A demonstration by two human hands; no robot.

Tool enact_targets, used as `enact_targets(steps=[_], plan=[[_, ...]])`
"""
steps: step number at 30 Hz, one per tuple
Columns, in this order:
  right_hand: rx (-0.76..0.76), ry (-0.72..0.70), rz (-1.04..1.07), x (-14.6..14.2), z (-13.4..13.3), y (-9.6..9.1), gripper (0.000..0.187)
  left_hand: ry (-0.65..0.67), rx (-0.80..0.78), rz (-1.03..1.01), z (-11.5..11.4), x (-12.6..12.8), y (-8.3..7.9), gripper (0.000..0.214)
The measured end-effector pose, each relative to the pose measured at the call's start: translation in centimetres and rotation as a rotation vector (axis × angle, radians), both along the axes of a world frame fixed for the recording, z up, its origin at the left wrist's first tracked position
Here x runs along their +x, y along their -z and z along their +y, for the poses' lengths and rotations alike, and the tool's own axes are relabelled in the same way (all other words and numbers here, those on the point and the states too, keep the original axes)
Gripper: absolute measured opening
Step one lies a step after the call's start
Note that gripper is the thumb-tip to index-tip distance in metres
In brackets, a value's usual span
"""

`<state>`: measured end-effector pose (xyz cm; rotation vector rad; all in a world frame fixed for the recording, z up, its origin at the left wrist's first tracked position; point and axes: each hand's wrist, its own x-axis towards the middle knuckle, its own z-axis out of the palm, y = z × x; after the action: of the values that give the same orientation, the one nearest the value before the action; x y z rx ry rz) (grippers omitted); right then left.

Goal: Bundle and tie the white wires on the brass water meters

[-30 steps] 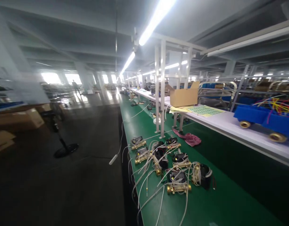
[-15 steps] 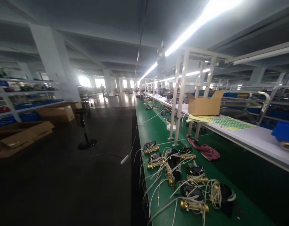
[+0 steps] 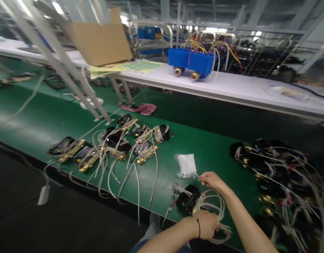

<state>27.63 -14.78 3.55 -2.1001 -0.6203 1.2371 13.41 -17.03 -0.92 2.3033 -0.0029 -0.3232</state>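
My left hand (image 3: 206, 224) grips loops of white cable (image 3: 217, 207) leading from a black housing (image 3: 188, 200), which lies on the green bench mat (image 3: 212, 154) just beyond the hand. My right hand (image 3: 212, 181) pinches a thin wire end above the mat, close to a small clear bag with white contents (image 3: 186, 166). Farther left lies a group of brass-bodied black units (image 3: 111, 147) with white cables trailing over the mat's edge. A dense heap of similar units and tangled wires (image 3: 272, 175) sits to the right of my right hand.
A white shelf (image 3: 230, 86) runs above the mat on metal legs (image 3: 59, 59). It holds a cardboard box (image 3: 98, 42), label sheets (image 3: 142, 65) and a blue toy cart (image 3: 190, 61) with coloured wires. A pink rag (image 3: 141, 109) lies under the shelf.
The view has swung from down the aisle to the right and lower onto the bench. Both my hands have come into view, along with the bag, the cable coil and the right-hand heap.
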Motion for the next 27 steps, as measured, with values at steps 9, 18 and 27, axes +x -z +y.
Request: enact_targets(steps=[9,18,27], plan=[[0.08,0.157,0.125,-4.4,-21.6,-5.2,0.028,-0.248,-0.259,-0.004,1.6,2.9,-0.9,0.035],[0.263,0.36,-0.161,-8.0,-18.0,3.2,0.029,-0.392,-0.65,0.091,1.2,2.8,1.8,0.069],[0.363,0.517,-0.292,-9.1,-16.7,5.0,0.036,-0.43,-0.998,0.132,2.1,2.8,1.2,0.083]])
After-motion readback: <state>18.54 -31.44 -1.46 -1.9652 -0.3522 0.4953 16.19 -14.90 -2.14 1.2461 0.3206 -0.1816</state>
